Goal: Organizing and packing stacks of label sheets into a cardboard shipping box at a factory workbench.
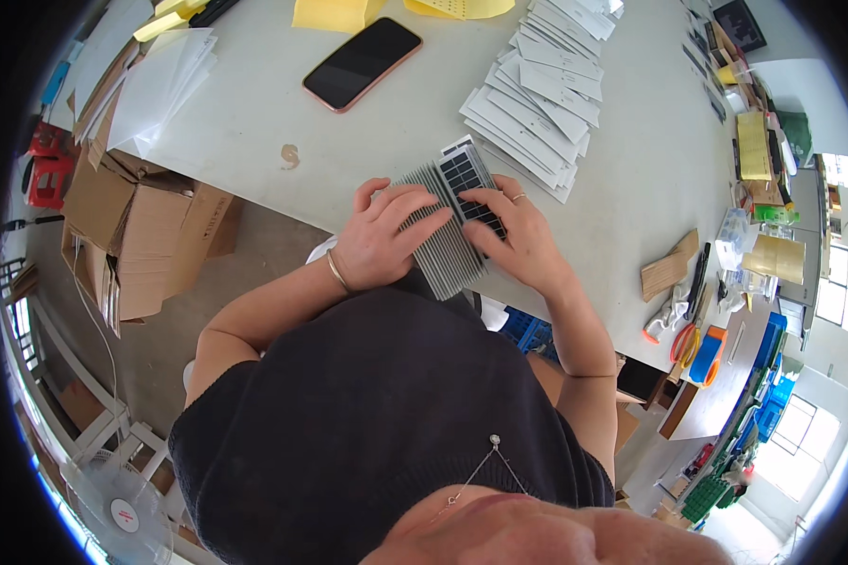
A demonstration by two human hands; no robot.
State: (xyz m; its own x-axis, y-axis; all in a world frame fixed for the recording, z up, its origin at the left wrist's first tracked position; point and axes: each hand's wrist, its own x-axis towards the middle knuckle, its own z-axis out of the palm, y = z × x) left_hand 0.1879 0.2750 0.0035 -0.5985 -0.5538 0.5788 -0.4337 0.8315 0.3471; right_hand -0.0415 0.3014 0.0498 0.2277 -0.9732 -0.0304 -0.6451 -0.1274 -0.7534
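At the table's near edge my two hands hold a fanned stack of thin cards (443,262), their edges showing as fine grey stripes. My left hand (379,234) is curled over the stack's left side, fingers resting across the edges. Pressed on the front card (464,171), which has a dark grid of blocks on its face, are the thumb and fingers of my right hand (520,234). Beyond it, a long overlapping row of white printed cards (542,104) runs away toward the far edge.
A phone (364,64) lies on the table (245,122) beside yellow papers (332,13). Clear plastic sheets (165,85) sit at the left, above an open cardboard box (155,235). At the right are scissors (685,347), a tape roll (709,356) and brown cardboard (669,266).
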